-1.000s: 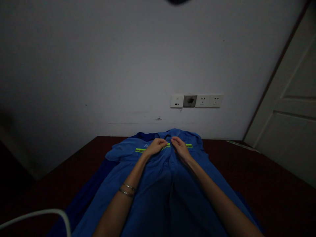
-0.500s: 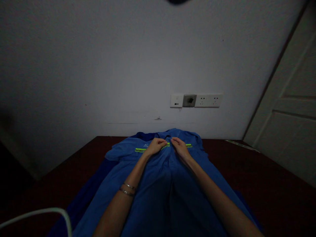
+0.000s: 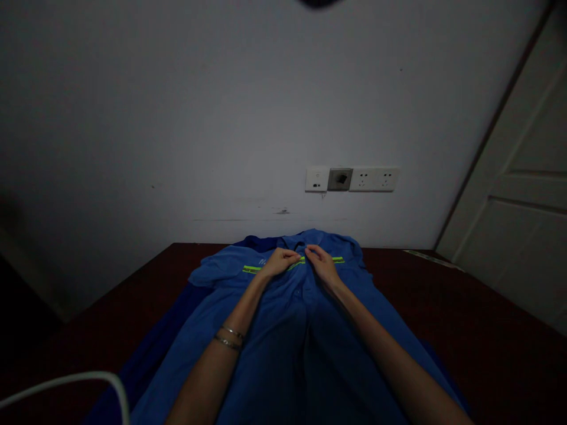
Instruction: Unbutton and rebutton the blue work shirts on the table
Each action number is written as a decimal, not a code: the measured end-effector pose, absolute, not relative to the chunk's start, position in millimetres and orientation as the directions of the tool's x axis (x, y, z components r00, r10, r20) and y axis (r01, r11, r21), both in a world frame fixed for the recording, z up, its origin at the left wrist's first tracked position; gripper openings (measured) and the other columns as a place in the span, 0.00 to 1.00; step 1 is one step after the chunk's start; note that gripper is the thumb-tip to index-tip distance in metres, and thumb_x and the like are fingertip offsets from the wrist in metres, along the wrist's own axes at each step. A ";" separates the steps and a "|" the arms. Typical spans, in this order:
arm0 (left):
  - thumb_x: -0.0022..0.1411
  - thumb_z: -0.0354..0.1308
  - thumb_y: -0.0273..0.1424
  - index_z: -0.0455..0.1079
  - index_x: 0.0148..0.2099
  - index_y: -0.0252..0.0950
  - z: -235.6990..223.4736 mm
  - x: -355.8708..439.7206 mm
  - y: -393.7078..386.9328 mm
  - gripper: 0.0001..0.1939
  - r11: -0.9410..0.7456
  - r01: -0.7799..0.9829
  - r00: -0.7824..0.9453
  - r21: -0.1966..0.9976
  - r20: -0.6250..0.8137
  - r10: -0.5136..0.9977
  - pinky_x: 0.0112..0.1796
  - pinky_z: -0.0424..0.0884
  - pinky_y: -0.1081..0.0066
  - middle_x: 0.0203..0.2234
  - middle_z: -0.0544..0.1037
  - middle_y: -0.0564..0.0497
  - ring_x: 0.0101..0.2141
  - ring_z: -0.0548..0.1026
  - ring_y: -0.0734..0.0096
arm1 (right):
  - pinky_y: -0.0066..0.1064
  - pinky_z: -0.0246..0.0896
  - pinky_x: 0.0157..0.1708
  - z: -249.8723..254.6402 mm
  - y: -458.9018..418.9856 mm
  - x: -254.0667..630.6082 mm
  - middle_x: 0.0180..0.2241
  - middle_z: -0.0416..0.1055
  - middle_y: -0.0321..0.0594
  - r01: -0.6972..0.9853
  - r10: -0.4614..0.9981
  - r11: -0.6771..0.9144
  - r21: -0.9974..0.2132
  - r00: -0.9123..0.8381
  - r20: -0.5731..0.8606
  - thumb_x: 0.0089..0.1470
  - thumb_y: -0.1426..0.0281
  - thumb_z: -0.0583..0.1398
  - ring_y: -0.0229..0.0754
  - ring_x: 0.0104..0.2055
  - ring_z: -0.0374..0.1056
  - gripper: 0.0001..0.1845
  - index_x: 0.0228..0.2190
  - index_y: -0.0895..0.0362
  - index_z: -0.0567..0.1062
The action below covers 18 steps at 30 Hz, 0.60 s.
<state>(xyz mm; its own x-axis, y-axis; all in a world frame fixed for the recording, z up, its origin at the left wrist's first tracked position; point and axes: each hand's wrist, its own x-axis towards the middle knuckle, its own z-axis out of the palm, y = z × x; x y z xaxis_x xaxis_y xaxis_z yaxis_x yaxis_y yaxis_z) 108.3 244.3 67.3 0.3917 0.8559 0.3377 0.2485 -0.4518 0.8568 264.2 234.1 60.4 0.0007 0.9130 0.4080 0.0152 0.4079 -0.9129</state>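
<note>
Dim room, pale wall [image 3: 212, 130] filling the upper frame. White socket plates [image 3: 374, 179] and a grey plate [image 3: 340, 179] in a row right of centre, panelled door [image 3: 527, 230] along the right edge. Dark red tabletop [image 3: 447, 289] across the lower frame.

Light blue shirt [image 3: 279, 330] lies front up, lower centre, collar at the far end near the wall. Yellow-green stripe [image 3: 251, 270] across the chest, pale lettering above it at left. Front placket runs down the middle; one small button [image 3: 298, 291] visible below the hands. Darker blue garment [image 3: 177, 321] underneath, showing at left and behind the collar.

Left hand [image 3: 280, 261]: thumb and fingertips together, pinching placket cloth just below the collar. Right hand [image 3: 322, 263]: same pinch, just beside it on the right. Exact fingertip contact too small to read. Two bracelets [image 3: 227, 342] on the left forearm. White cable [image 3: 84, 376] curves through lower left.
</note>
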 end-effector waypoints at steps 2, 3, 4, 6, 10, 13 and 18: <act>0.49 0.54 0.41 0.72 0.30 0.27 66.1 109.3 244.4 0.19 -0.428 0.232 0.371 0.873 0.327 0.869 0.22 0.53 0.78 0.17 0.65 0.54 0.21 0.58 0.79 | 0.26 0.56 0.25 60.2 235.0 264.4 0.24 0.69 0.35 0.011 0.910 0.414 -0.910 0.005 0.414 0.39 0.55 0.59 0.38 0.27 0.63 0.21 0.33 0.56 0.71; 0.49 0.55 0.41 0.72 0.30 0.27 65.9 109.8 244.0 0.19 -0.413 0.215 0.360 0.885 0.322 0.876 0.23 0.54 0.78 0.17 0.66 0.54 0.21 0.59 0.79 | 0.26 0.56 0.25 60.3 235.3 264.5 0.24 0.70 0.35 0.001 0.911 0.412 -0.911 0.007 0.412 0.39 0.55 0.60 0.38 0.27 0.64 0.21 0.33 0.56 0.71; 0.48 0.55 0.41 0.72 0.30 0.27 65.8 110.5 243.5 0.19 -0.396 0.192 0.349 0.898 0.314 0.883 0.23 0.54 0.78 0.18 0.67 0.54 0.21 0.59 0.79 | 0.26 0.56 0.25 60.6 235.4 264.4 0.25 0.70 0.35 -0.013 0.914 0.407 -0.913 0.010 0.407 0.38 0.55 0.60 0.38 0.27 0.64 0.21 0.33 0.56 0.71; 0.47 0.57 0.41 0.73 0.30 0.28 65.7 111.8 242.2 0.18 -0.350 0.130 0.323 0.928 0.294 0.899 0.23 0.55 0.77 0.19 0.69 0.53 0.22 0.61 0.78 | 0.26 0.55 0.23 61.3 235.1 264.1 0.24 0.70 0.35 -0.040 0.926 0.376 -0.926 0.010 0.376 0.37 0.55 0.60 0.37 0.25 0.63 0.22 0.33 0.56 0.71; 0.43 0.60 0.42 0.72 0.30 0.28 64.0 114.0 241.1 0.19 -0.248 -0.002 0.284 0.969 0.238 0.929 0.25 0.57 0.77 0.20 0.70 0.53 0.22 0.62 0.79 | 0.25 0.51 0.18 62.3 234.2 263.5 0.22 0.69 0.34 -0.066 0.951 0.307 -0.949 -0.021 0.309 0.36 0.56 0.61 0.35 0.20 0.60 0.22 0.33 0.56 0.72; 0.42 0.61 0.42 0.72 0.29 0.27 61.2 114.9 242.8 0.20 -0.224 -0.027 0.277 0.974 0.223 0.935 0.25 0.56 0.77 0.19 0.69 0.53 0.21 0.61 0.79 | 0.25 0.54 0.22 62.0 235.2 264.4 0.25 0.71 0.36 -0.062 0.941 0.333 -0.941 -0.037 0.336 0.35 0.58 0.62 0.37 0.25 0.63 0.19 0.30 0.56 0.73; 0.44 0.58 0.42 0.70 0.27 0.28 57.9 115.2 246.2 0.19 -0.294 0.031 0.258 0.955 0.276 0.926 0.23 0.52 0.78 0.16 0.65 0.56 0.20 0.57 0.81 | 0.29 0.58 0.34 61.6 238.0 267.3 0.30 0.73 0.38 -0.003 0.910 0.410 -0.912 -0.063 0.409 0.37 0.60 0.61 0.41 0.34 0.66 0.15 0.26 0.56 0.76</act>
<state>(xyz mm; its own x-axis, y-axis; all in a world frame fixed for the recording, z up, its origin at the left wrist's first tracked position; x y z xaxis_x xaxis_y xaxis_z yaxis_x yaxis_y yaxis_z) 115.2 246.2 57.9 0.2580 0.9258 0.2763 0.0315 -0.2939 0.9553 267.3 238.0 61.6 -0.0629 0.9103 0.4091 -0.0029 0.4098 -0.9122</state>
